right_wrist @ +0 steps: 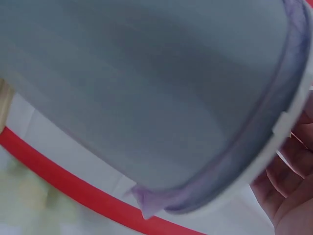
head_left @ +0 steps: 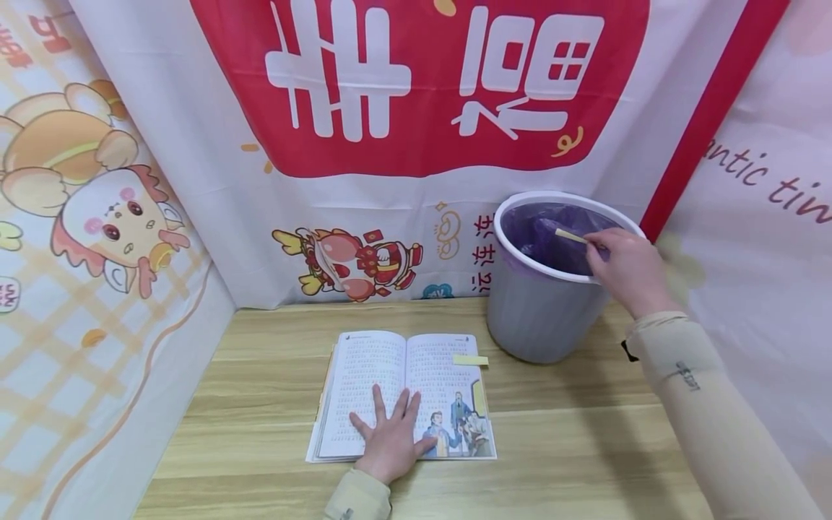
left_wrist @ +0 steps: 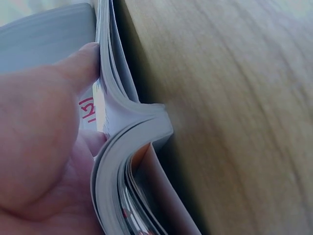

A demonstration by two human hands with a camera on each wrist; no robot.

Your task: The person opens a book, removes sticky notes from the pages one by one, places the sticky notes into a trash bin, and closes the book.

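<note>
An open book [head_left: 370, 361] lies on the wooden table, a picture of several figures on its right page. Fingers spread, my left hand [head_left: 393, 433] rests flat across the lower middle of the pages; the left wrist view shows the thumb on the book's curved page edges [left_wrist: 132, 129]. A pale yellow paper strip [head_left: 470, 360] lies over the right page's outer edge. My right hand [head_left: 627, 267] pinches another pale yellow strip [head_left: 569, 235] above the mouth of a grey trash bin [head_left: 546, 318]. In the right wrist view the bin's rim [right_wrist: 274, 152] hides part of the right hand's fingers.
The bin has a white rim and a purple plastic liner [head_left: 552, 224], and stands at the table's back right. Printed cloths hang behind and at both sides, one with a large red panel [head_left: 429, 152]. Bare wood of the table [head_left: 260, 404] shows left of the book.
</note>
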